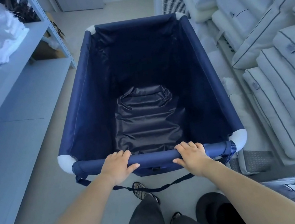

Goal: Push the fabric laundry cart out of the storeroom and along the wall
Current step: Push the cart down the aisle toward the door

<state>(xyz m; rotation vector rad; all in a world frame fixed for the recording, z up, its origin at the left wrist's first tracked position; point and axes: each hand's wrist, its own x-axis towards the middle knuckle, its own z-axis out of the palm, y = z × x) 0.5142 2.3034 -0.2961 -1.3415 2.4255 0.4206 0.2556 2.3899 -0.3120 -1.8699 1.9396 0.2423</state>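
Fingers (123, 153) of my left hand (119, 165) and right hand (191, 156) wrap the firm near rail (155, 156) of the navy fabric laundry cart (86, 86); beyond them it's empty, probably light, walls soft.

Navy blue laundry cart (87, 93) with white corner caps (65, 161); white pillows (279, 82) striped dark.

1 head view, forward and down, close above the cart (85, 94), edges perhaps distorted.
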